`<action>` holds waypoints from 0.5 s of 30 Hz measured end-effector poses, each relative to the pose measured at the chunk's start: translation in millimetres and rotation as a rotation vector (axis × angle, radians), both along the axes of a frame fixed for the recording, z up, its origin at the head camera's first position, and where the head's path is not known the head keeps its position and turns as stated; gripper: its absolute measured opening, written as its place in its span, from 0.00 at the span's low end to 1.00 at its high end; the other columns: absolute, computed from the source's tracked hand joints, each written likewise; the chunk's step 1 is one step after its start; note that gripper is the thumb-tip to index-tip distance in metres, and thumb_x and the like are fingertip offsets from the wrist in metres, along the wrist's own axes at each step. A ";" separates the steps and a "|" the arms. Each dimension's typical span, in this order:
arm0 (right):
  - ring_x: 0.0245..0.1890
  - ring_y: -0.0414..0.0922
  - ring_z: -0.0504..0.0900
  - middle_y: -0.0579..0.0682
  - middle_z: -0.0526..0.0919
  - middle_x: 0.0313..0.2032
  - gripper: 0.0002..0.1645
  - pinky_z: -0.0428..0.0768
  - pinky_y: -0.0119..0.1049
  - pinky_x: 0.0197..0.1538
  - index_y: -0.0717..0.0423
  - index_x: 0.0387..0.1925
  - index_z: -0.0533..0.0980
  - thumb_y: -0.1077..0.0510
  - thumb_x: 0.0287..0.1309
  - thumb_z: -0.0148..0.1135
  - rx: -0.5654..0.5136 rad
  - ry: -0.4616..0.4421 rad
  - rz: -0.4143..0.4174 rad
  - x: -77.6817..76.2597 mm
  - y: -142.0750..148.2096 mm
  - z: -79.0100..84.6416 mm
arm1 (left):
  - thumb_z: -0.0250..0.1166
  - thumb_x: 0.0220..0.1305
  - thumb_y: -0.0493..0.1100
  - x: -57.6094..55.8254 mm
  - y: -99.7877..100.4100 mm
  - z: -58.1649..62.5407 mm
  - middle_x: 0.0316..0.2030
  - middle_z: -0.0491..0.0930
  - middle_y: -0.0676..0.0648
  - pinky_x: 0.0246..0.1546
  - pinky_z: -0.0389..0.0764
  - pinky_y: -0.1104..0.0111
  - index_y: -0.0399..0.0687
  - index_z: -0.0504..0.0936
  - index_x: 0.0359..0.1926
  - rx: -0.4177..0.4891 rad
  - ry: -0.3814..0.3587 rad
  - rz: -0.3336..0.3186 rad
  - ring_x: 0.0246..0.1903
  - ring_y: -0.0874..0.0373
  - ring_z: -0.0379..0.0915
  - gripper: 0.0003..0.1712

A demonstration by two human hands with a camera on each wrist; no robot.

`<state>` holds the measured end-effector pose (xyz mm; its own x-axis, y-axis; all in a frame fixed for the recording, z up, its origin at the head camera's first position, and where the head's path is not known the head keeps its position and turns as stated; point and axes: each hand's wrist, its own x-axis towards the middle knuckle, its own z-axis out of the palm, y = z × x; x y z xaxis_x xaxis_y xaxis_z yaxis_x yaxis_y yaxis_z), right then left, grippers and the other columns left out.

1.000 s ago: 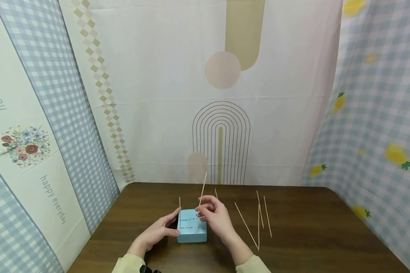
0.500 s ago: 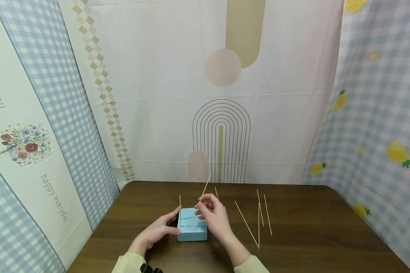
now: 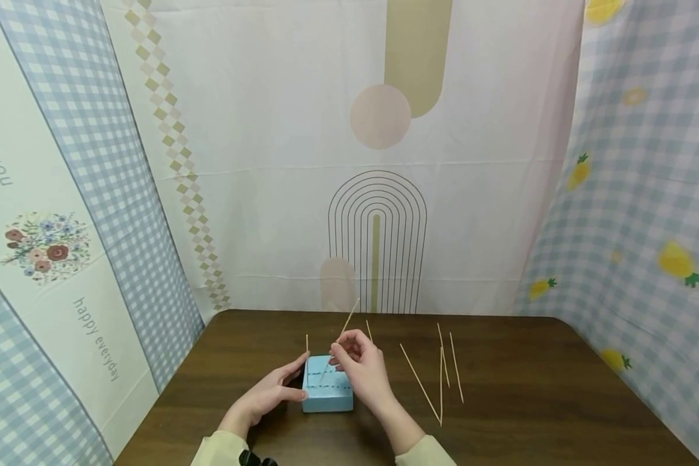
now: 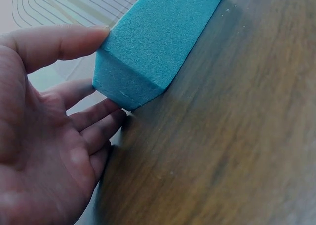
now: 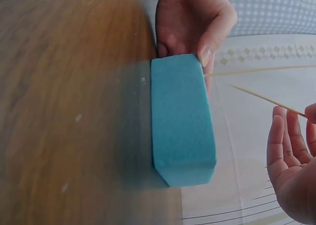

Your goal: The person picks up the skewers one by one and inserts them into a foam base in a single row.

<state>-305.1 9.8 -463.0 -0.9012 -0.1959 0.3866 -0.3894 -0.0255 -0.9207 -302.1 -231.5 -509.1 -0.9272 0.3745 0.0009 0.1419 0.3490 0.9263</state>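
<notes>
A light blue foam block (image 3: pixel 328 404) with two dotted dark lines on its top lies on the table. My left hand (image 3: pixel 268 390) grips its left side, thumb at the near corner, as the left wrist view shows on the block (image 4: pixel 153 42). Between thumb and fingertips my right hand (image 3: pixel 366 369) pinches a thin wooden stick (image 3: pixel 351 315), slanted over the block. In the right wrist view the pointed end of this stick (image 5: pixel 264 96) hangs free above the top face. Another stick (image 3: pixel 307 344) stands upright at the block's left edge, near the left fingers.
Several loose sticks lie on the brown table (image 3: pixel 518 388) to the right, among them one slanted stick (image 3: pixel 421 382) and one at the far right (image 3: pixel 457 369). Another stick (image 3: pixel 368 329) shows behind the right hand. Patterned cloths (image 3: pixel 268 162) hang behind and on both sides.
My right hand has shifted slightly left. The held stick leans more, its lower end now farther left and nearer over the block. My left hand and the block keep their place.
</notes>
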 end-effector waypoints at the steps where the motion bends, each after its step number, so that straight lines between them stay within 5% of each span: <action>1: 0.37 0.49 0.91 0.60 0.89 0.39 0.08 0.88 0.36 0.40 0.61 0.45 0.79 0.61 0.73 0.68 -0.001 0.007 0.004 -0.2 -1.3 0.5 | 0.71 0.67 0.48 -1.0 -1.2 -1.6 0.81 0.54 0.30 0.75 0.55 0.39 0.37 0.55 0.84 -0.014 0.008 -0.002 0.80 0.32 0.50 0.53; 7: 0.35 0.47 0.90 0.57 0.89 0.38 0.07 0.87 0.36 0.40 0.58 0.46 0.81 0.59 0.72 0.69 0.053 0.066 -0.002 -0.2 -8.7 -1.6 | 0.71 0.67 0.53 -3.5 -4.2 -5.8 0.81 0.54 0.32 0.75 0.59 0.45 0.40 0.56 0.84 -0.035 0.017 -0.012 0.80 0.34 0.51 0.54; 12: 0.35 0.49 0.90 0.57 0.90 0.38 0.07 0.86 0.34 0.39 0.54 0.49 0.81 0.61 0.72 0.68 0.074 0.102 -0.020 -0.3 -11.7 -4.9 | 0.72 0.65 0.50 -1.5 -2.5 -2.6 0.81 0.53 0.30 0.75 0.53 0.37 0.37 0.56 0.84 0.034 0.004 -0.020 0.80 0.31 0.49 0.54; 15: 0.35 0.53 0.90 0.59 0.90 0.39 0.08 0.86 0.34 0.39 0.53 0.50 0.81 0.62 0.73 0.67 0.065 0.112 -0.023 0.2 -12.2 -4.7 | 0.71 0.67 0.51 -4.3 -5.7 -5.7 0.81 0.55 0.31 0.75 0.59 0.44 0.39 0.56 0.84 -0.002 0.042 -0.034 0.80 0.34 0.52 0.53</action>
<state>-304.9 -2.3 -467.7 -0.8574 -0.2036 0.4727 -0.4901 0.0425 -0.8706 -306.4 -237.2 -514.9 -0.9131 0.4058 0.0392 0.1928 0.3452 0.9185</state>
